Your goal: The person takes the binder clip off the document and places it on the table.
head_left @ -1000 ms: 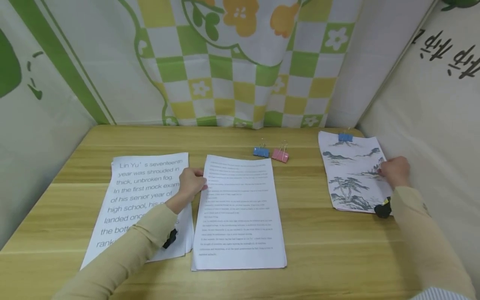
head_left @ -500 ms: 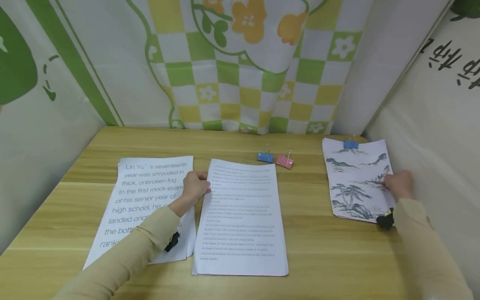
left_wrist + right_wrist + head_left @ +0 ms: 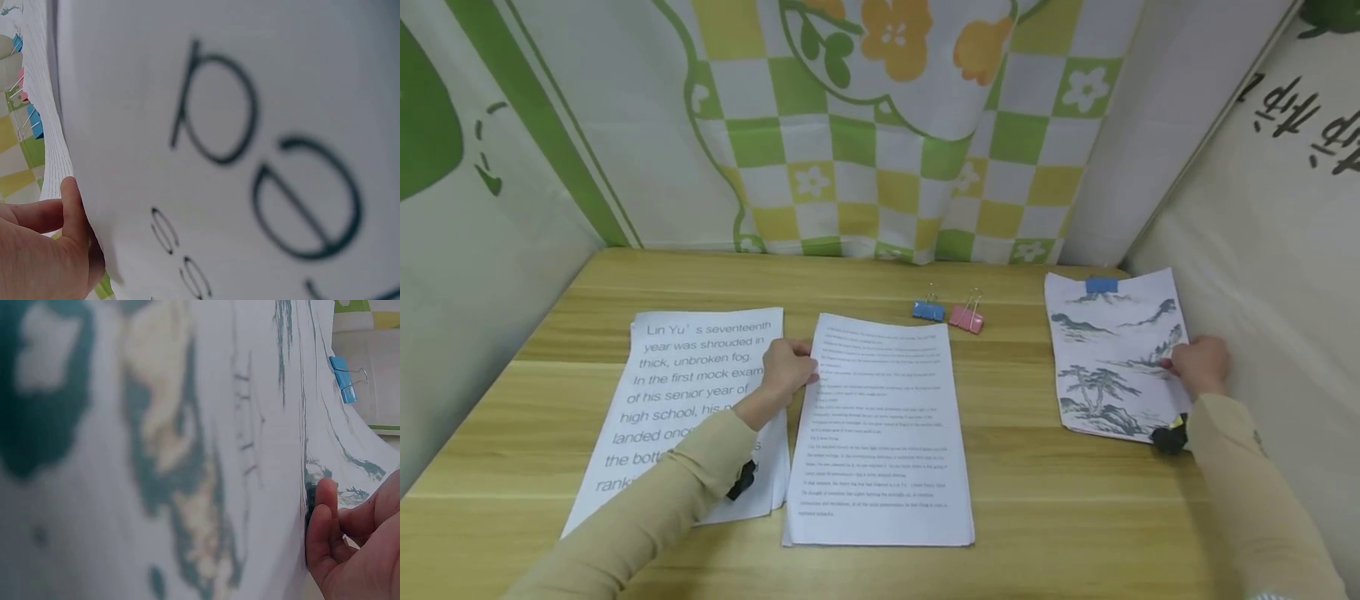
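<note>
In the head view a stack of small-print sheets (image 3: 887, 433) lies mid-table. My left hand (image 3: 786, 367) pinches its left edge; in the left wrist view the left hand (image 3: 50, 244) has its fingertips against the layered page edges. Partly under my left forearm is a stack of large-print sheets (image 3: 692, 358). At the far right lies a stack of landscape-painting sheets (image 3: 1105, 350), with a blue binder clip (image 3: 1102, 285) on its top edge. My right hand (image 3: 1201, 365) grips that stack's right edge; the right wrist view shows the right hand's (image 3: 356, 544) curled fingers there.
A loose blue binder clip (image 3: 928, 311) and a pink binder clip (image 3: 967, 318) rest behind the middle stack. A checked curtain (image 3: 880, 192) hangs at the back of the wooden table (image 3: 1075, 525). Pale cloth walls stand at both sides.
The head view has shifted a little. Both hands stay at the same stack edges. The wire handle of the clip on the painting sheets, seen upright before, no longer shows.
</note>
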Demonstrator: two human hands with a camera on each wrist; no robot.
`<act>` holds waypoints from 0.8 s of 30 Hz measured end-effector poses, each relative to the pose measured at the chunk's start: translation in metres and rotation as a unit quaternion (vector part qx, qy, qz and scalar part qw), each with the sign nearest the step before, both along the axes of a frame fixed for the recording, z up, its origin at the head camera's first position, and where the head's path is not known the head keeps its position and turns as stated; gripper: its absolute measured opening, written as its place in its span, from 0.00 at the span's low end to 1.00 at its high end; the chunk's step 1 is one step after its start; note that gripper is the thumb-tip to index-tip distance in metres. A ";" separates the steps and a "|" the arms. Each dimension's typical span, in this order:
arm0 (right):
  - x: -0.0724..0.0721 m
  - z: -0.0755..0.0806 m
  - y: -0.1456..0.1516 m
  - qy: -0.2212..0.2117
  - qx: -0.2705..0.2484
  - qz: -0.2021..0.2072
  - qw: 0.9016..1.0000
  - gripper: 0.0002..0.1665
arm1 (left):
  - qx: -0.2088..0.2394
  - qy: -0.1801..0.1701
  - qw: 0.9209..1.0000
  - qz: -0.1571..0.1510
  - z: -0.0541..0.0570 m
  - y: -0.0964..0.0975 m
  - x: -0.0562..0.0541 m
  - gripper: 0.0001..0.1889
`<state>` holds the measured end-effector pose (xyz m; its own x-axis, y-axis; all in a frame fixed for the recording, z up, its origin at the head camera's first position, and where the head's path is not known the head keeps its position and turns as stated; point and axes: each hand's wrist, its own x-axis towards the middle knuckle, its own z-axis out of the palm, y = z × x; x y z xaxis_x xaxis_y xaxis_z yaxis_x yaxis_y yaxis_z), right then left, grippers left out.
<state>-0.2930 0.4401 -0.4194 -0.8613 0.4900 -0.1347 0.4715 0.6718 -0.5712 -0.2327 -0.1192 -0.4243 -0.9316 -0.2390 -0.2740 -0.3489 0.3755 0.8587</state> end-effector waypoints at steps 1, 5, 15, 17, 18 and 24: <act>0.001 0.000 0.000 0.001 -0.004 -0.003 1.000 0.25 | -0.001 -0.002 1.000 0.000 0.000 0.000 0.000 0.19; 0.005 0.000 0.001 -0.009 -0.031 -0.009 0.999 0.29 | 0.003 -0.009 1.000 0.003 0.000 0.000 -0.001 0.21; 0.020 -0.008 -0.006 0.014 -0.140 0.003 0.990 0.34 | 0.027 -0.006 1.000 -0.011 0.000 0.004 0.004 0.24; 0.023 -0.009 -0.010 0.011 -0.154 0.002 0.988 0.35 | 0.024 -0.004 1.000 -0.012 0.001 0.004 0.005 0.25; 0.025 -0.009 -0.012 0.010 -0.160 0.001 0.987 0.35 | 0.023 -0.005 1.000 -0.012 0.002 0.005 0.005 0.25; 0.034 -0.010 -0.023 0.019 -0.194 -0.002 0.981 0.33 | 0.016 -0.011 1.000 -0.010 0.003 0.006 0.006 0.26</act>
